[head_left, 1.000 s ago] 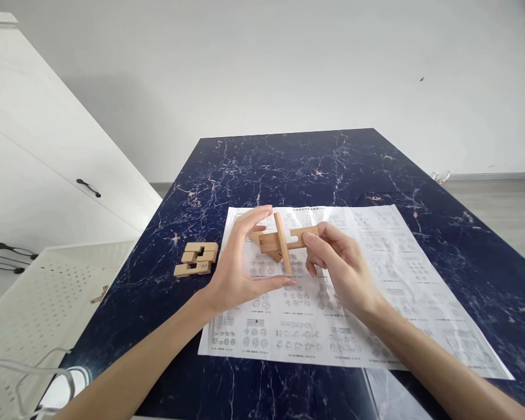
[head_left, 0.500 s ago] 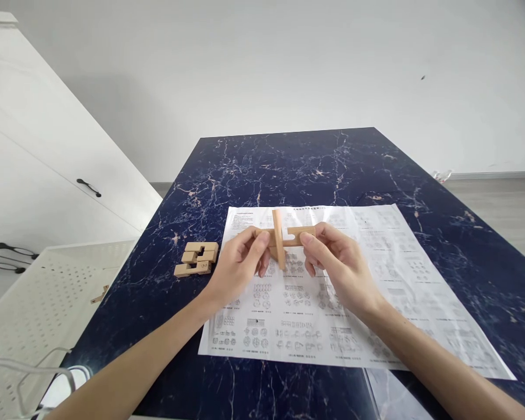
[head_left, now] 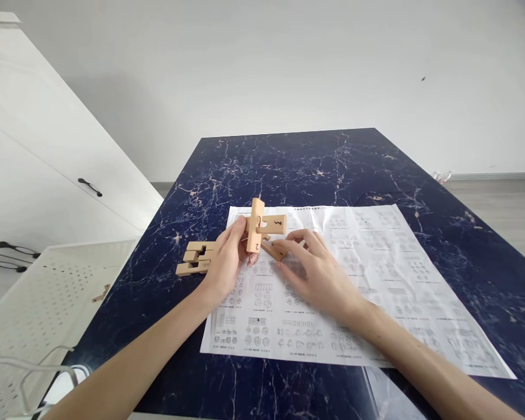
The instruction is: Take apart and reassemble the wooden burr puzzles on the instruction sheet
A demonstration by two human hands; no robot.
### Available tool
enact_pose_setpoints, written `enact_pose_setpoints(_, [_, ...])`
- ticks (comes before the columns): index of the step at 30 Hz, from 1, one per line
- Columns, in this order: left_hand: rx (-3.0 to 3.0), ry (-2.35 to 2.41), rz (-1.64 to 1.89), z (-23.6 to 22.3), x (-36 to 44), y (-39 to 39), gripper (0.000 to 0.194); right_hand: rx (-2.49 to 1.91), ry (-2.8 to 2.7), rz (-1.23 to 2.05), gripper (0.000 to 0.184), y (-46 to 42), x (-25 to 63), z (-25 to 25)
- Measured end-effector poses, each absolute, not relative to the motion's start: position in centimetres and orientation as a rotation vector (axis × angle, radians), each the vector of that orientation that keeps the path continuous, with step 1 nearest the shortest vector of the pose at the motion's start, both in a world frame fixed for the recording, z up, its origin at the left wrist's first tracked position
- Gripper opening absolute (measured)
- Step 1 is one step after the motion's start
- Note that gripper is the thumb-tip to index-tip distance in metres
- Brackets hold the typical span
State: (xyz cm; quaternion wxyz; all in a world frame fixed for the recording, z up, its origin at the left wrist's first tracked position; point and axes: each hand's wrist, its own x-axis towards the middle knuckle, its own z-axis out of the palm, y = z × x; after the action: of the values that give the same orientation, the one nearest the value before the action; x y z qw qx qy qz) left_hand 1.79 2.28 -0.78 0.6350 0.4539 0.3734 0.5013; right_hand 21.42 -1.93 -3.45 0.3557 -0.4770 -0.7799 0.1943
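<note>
My left hand (head_left: 230, 251) is closed on two crossed wooden puzzle pieces. One notched piece (head_left: 255, 227), marked 2, stands roughly upright; the other notched piece (head_left: 277, 224) passes through it sideways and points right. Just below them, over the paper, is a third wooden puzzle piece (head_left: 275, 249), tilted. The thumb and fingers of my right hand (head_left: 317, 268) close around its right end; whether it still rests on the sheet I cannot tell. Beside my left wrist, several more wooden puzzle pieces (head_left: 196, 256) lie grouped together, partly covered by that hand.
Under my hands a creased paper sheet (head_left: 376, 280) with printed diagrams lies on the dark blue marbled table (head_left: 289, 169). To the left stand a white cabinet (head_left: 48, 157) and a white perforated surface (head_left: 83, 274) with a cable (head_left: 26, 367). A wall rises behind the table.
My right hand has let go of the sideways piece and moved down to the third one. My left hand has shifted left and turned the crossed pieces, so their number marks show.
</note>
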Motion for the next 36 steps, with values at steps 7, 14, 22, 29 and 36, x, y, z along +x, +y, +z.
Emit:
enact_pose_setpoints(7, [0.955, 0.880, 1.134, -1.0, 1.7, 2.5, 0.048, -1.230, -2.097, 0.407, 0.029, -1.9, 21.4, -3.7])
enact_pose_setpoints(14, [0.998, 0.883, 1.085, -0.9, 1.6, 2.4, 0.052, -1.275, -2.071, 0.389, 0.006, -1.6, 21.5, -3.5])
enact_pose_setpoints(22, [1.163, 0.862, 1.033, -0.9, 1.7, 2.1, 0.050, -1.370, -1.965, 0.511, 0.007, -1.2, 21.7, -3.7])
enact_pose_setpoints(29, [1.257, 0.870, 0.981, -1.1, 1.5, 1.8, 0.049, -1.415, -1.878, 0.643, 0.018, -1.2, 21.8, -2.9])
enact_pose_setpoints(36, [1.293, 0.897, 0.993, -1.3, 1.4, 1.8, 0.043, -1.204, -1.240, 1.167, 0.034, -0.7, 22.7, -1.2])
